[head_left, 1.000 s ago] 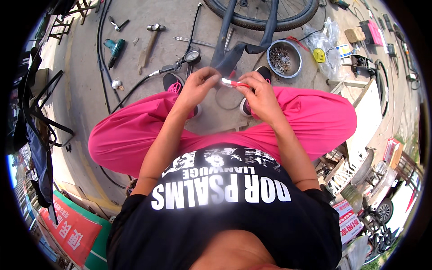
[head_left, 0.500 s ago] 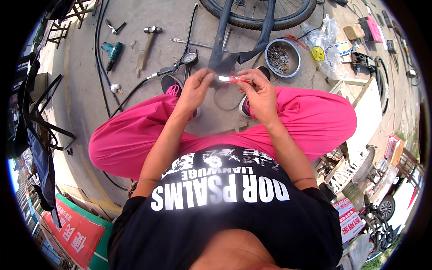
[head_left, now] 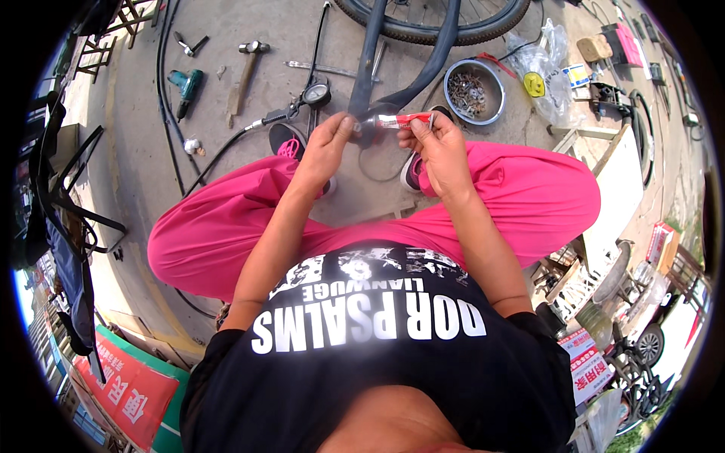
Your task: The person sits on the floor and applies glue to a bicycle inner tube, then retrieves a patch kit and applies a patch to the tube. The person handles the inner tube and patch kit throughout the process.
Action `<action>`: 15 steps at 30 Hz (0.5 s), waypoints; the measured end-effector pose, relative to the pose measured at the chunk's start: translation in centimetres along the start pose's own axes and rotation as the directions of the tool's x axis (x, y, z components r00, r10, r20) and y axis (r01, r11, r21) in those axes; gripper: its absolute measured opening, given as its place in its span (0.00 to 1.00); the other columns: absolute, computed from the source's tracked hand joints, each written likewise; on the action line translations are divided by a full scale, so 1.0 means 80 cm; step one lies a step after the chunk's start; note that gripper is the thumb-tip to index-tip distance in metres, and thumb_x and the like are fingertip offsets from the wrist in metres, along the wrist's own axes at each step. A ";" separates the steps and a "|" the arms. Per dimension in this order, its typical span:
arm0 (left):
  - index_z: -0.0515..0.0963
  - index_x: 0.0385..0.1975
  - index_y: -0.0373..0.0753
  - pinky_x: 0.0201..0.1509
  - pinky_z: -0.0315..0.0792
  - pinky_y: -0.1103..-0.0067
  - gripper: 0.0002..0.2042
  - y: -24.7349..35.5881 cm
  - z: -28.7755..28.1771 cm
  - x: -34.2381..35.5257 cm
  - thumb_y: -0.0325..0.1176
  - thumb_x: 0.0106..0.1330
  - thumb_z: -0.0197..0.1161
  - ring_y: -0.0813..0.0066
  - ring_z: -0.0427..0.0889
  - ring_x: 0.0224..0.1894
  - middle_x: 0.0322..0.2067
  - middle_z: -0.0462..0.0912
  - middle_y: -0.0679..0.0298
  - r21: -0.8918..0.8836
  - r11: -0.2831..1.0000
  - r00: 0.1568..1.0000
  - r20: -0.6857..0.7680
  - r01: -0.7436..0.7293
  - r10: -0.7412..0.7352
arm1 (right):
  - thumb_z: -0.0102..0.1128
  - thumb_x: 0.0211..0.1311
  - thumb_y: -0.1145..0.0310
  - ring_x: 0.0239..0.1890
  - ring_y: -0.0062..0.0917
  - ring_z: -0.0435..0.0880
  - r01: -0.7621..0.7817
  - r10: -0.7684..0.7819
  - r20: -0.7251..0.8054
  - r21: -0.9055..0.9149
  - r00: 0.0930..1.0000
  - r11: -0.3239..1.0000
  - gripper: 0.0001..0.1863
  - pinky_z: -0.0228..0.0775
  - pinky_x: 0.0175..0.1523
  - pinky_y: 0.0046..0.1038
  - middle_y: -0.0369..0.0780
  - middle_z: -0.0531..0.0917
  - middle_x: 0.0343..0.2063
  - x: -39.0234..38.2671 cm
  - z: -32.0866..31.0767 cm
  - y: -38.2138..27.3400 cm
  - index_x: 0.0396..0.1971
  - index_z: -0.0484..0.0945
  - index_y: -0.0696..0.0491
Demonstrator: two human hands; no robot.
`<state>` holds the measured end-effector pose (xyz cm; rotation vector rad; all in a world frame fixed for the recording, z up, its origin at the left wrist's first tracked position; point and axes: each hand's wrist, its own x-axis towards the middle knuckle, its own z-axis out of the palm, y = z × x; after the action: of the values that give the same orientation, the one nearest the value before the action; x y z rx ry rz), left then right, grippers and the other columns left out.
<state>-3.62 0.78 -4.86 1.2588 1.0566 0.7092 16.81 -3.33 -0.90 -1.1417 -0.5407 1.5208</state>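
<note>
Hands flank a red tube the right pinches.

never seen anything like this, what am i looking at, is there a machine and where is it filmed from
There is no machine: these are a person's own bare hands. The camera sits on the person's head and looks down past the dark shirt to the pink trousers. Its very wide lens bends straight edges near the rim.

The right hand holds a red and white tube. The left hand is just left of it; whether it holds something small is hard to tell.

On the ground are a hammer, a drill, a round gauge and a bowl of small metal bits. At the top is a wheel.
</note>
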 end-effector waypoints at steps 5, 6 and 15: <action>0.73 0.34 0.34 0.46 0.66 0.81 0.15 0.002 -0.001 -0.004 0.39 0.74 0.45 0.79 0.71 0.37 0.30 0.73 0.67 -0.096 0.995 1.000 -0.013 0.019 -0.020 | 0.53 0.66 0.72 0.31 0.18 0.79 0.019 -0.031 -0.108 -0.105 0.994 0.994 0.05 0.73 0.39 0.21 0.37 0.81 0.30 0.008 -0.013 0.010 0.35 0.75 0.58; 0.73 0.34 0.34 0.46 0.66 0.81 0.15 0.001 -0.002 -0.004 0.39 0.74 0.45 0.79 0.71 0.36 0.30 0.73 0.67 -0.117 0.993 1.000 -0.007 0.023 -0.024 | 0.53 0.66 0.71 0.31 0.17 0.78 0.034 -0.050 -0.099 -0.153 0.994 0.988 0.05 0.72 0.38 0.21 0.37 0.81 0.29 0.008 -0.012 0.007 0.34 0.75 0.58; 0.72 0.33 0.34 0.47 0.65 0.81 0.14 -0.001 -0.003 -0.002 0.38 0.74 0.45 0.79 0.70 0.37 0.30 0.72 0.68 -0.185 0.982 0.999 -0.001 0.042 -0.043 | 0.54 0.65 0.71 0.29 0.15 0.77 0.064 -0.091 -0.049 -0.406 0.995 0.912 0.06 0.70 0.37 0.19 0.37 0.80 0.28 0.007 -0.003 0.006 0.32 0.75 0.59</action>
<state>-3.95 0.71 -4.87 1.0723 0.9945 0.7602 16.87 -3.00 -1.60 -1.4632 -0.8732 1.3291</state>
